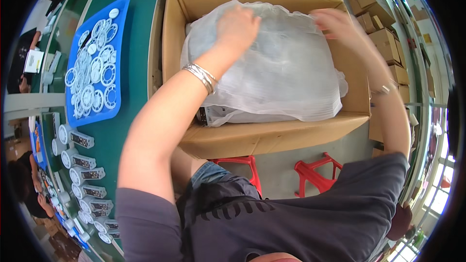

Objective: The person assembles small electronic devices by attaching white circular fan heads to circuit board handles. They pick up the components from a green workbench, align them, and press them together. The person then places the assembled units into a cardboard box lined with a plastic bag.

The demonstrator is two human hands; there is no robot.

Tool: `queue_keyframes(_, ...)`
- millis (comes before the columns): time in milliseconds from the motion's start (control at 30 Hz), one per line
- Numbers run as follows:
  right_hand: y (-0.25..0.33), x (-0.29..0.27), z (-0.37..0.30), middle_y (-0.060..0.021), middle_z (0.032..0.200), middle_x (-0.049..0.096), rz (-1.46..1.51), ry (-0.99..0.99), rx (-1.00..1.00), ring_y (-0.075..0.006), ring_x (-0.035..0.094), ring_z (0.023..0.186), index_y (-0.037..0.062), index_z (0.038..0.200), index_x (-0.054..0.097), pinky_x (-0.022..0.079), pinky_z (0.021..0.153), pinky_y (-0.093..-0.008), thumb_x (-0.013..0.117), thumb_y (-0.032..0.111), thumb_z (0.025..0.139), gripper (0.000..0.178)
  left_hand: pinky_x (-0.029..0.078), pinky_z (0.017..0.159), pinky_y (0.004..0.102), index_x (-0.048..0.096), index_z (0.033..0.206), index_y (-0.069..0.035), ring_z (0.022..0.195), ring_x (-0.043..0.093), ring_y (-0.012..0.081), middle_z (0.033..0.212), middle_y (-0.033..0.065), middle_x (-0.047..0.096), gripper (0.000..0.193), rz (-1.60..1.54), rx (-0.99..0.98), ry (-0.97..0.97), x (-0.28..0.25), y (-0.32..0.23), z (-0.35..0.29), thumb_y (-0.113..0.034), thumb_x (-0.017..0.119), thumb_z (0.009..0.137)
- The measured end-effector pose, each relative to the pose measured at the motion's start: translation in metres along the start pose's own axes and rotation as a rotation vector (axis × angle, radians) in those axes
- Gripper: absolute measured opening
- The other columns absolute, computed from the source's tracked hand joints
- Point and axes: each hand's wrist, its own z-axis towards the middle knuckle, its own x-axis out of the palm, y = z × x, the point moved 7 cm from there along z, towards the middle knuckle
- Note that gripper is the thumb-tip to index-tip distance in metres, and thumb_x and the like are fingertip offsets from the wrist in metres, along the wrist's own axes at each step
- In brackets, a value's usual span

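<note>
A crinkled, translucent white plastic sheet spreads over the contents of a large open cardboard box. My left hand is on the sheet's far left part, its fingers bent and closed on the thin plastic. Near the far right corner of the sheet is my right hand, blurred by motion, with its fingers apart. Whether those fingertips touch the sheet I cannot tell. At the near left corner of the box, a dark and silvery item peeks out from under the sheet; the rest of what lies below is hidden.
On the green table to the left is a blue tray of white ring-shaped parts. Several white cylindrical units line the table nearer me. Red stools stand behind the box's near side. Cardboard boxes are stacked at right.
</note>
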Motion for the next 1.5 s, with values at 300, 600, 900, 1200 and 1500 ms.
queue_keyframes(300, -0.223, 0.082, 0.065, -0.0263, 0.139, 0.031, -0.917, -0.104, -0.024, -0.0413, 0.029, 0.130, -0.0005, 0.136, 0.031, 0.027, 0.106, -0.0463, 0.050, 0.039, 0.087, 0.065, 0.022, 0.100, 0.0656, 0.041, 0.136, -0.013, 0.137, 0.015, 0.0389, 0.148, 0.0209, 0.020, 0.074, 0.346, -0.272, 0.087, 0.045, 0.081, -0.008, -0.057, 0.057, 0.079)
queue_keyframes(600, -0.070, 0.071, 0.049, -0.0174, 0.118, 0.053, -0.597, -0.287, -0.250, -0.0302, 0.054, 0.108, 0.0054, 0.113, 0.055, 0.048, 0.084, -0.0389, 0.053, 0.020, 0.083, 0.034, 0.023, 0.100, 0.0642, 0.033, 0.141, -0.014, 0.138, 0.013, 0.0384, 0.148, 0.0204, 0.018, 0.078, 0.258, -0.262, 0.321, 0.075, 0.040, -0.023, -0.057, 0.057, 0.080)
queue_keyframes(900, -0.155, 0.142, 0.060, -0.0246, 0.136, 0.038, -0.571, -0.169, -0.379, -0.0393, 0.037, 0.125, 0.0022, 0.133, 0.040, 0.028, 0.104, -0.0481, 0.055, 0.044, 0.085, 0.065, 0.028, 0.098, 0.0599, 0.045, 0.131, -0.009, 0.133, 0.024, 0.0375, 0.141, 0.0207, 0.031, 0.066, 0.374, -0.190, 0.156, 0.043, 0.095, -0.010, -0.043, 0.065, 0.078)
queue_keyframes(1200, -0.113, 0.136, 0.034, -0.0211, 0.145, 0.027, -0.859, -0.011, -0.499, -0.0370, 0.030, 0.131, 0.0080, 0.138, 0.033, 0.024, 0.106, -0.0493, 0.058, 0.047, 0.081, 0.074, 0.019, 0.102, 0.0617, 0.038, 0.135, -0.006, 0.137, 0.015, 0.0370, 0.147, 0.0205, 0.022, 0.075, 0.580, -0.203, 0.228, 0.049, 0.097, -0.027, -0.054, 0.058, 0.080)
queue_keyframes(1500, -0.019, 0.190, -0.114, -0.0183, 0.143, 0.033, -0.944, 0.765, -1.247, -0.0323, 0.029, 0.133, 0.0123, 0.131, 0.043, 0.023, 0.107, -0.0534, 0.061, 0.033, 0.078, 0.060, 0.038, 0.089, 0.0574, 0.067, 0.096, -0.005, 0.110, 0.048, 0.0341, 0.110, 0.0189, 0.058, 0.032, 0.222, 0.183, 0.160, -0.037, -0.035, -0.046, -0.029, 0.063, 0.076)
